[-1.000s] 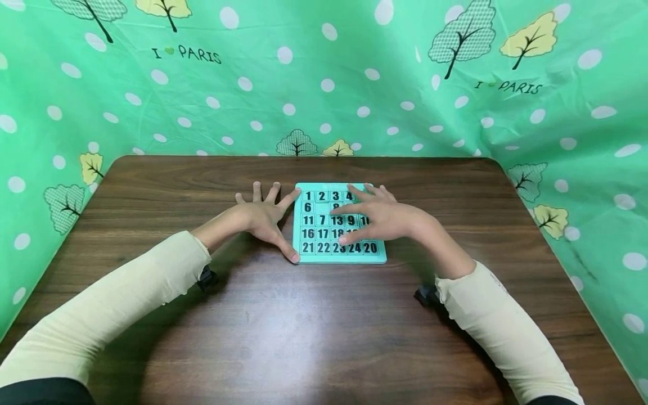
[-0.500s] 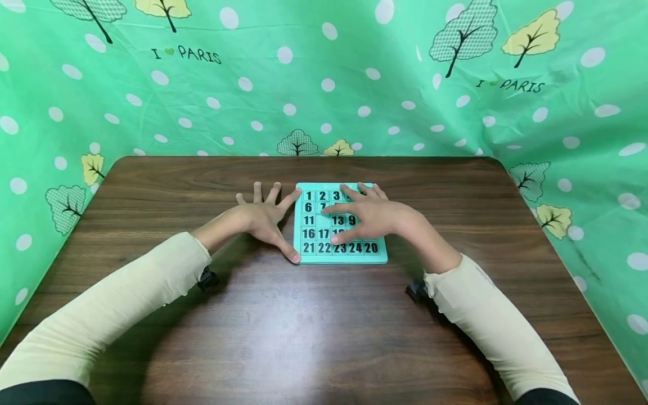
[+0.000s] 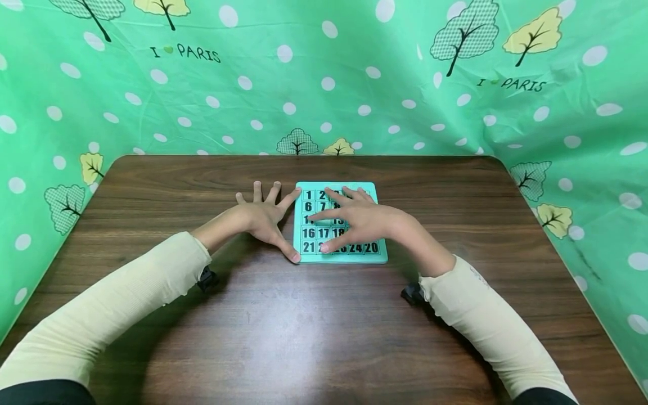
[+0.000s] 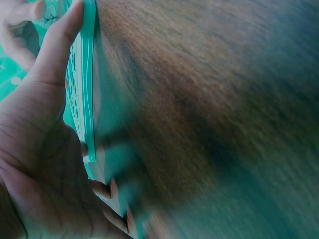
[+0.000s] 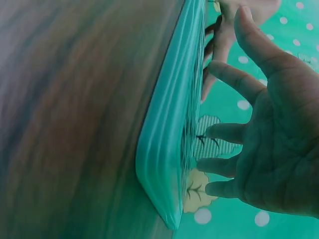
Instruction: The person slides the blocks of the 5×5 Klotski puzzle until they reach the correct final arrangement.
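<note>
A turquoise number slide puzzle [image 3: 349,259] lies flat on the table, its numbered tiles in rows. My left hand [image 3: 260,218] spreads its straight fingers beside it, the thumb at the near left corner and the index finger at the far left corner. Over the tiles reaches my right hand [image 3: 367,220], its index fingertip right at tile 11 [image 3: 306,220]. That hand's thumb hangs over the bottom row, and several right-hand tiles are hidden beneath the palm. In the right wrist view, the right fingers [image 5: 227,132] stretch over the puzzle's face [image 5: 167,119].
The brown wooden table [image 3: 283,326] extends around the puzzle on all sides. Behind it and along the sides hangs a green cloth [image 3: 324,67] with white dots and printed trees. A black wrist device [image 3: 412,293] sits under the right cuff, another [image 3: 206,278] under the left.
My right hand has moved left across the puzzle, its index finger going from the second row to tile 11. Tile 7 has moved up from the third row to the second. My left hand stays put.
</note>
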`<state>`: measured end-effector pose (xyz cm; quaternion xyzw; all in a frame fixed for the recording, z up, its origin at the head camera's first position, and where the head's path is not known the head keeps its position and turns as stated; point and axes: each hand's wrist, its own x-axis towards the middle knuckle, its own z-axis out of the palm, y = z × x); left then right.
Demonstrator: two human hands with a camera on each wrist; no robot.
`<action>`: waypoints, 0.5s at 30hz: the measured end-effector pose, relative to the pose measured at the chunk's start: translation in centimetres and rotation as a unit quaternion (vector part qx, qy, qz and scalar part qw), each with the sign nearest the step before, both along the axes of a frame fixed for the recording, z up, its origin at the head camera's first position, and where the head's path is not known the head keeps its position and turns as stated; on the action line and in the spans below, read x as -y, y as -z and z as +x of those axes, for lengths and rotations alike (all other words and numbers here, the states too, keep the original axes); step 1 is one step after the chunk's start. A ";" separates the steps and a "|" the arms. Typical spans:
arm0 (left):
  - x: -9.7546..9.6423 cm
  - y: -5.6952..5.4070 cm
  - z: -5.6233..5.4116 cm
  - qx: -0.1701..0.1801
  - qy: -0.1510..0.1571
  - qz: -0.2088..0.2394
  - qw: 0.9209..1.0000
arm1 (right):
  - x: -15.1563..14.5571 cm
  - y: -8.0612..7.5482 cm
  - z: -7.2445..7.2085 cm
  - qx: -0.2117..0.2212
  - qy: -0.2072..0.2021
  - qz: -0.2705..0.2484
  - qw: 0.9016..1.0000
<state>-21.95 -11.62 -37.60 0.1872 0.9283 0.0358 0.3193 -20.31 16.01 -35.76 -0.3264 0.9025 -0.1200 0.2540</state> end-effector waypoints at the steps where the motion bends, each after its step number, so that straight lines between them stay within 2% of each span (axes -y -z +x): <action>1: 0.0 0.0 0.0 0.000 -0.001 0.000 1.000 | 0.2 -0.1 0.1 0.002 -0.001 0.002 1.000; 5: 0.0 0.0 0.0 0.001 -0.002 0.000 1.000 | 0.2 -0.2 0.1 0.001 0.003 0.017 1.000; 11: 0.0 0.0 0.1 0.004 0.002 0.003 1.000 | -1.4 -0.7 -0.1 -0.002 0.017 0.035 0.999; 15: 0.0 -0.1 0.1 0.001 0.002 0.001 1.000 | -1.6 -0.8 -0.5 -0.002 0.013 0.022 1.000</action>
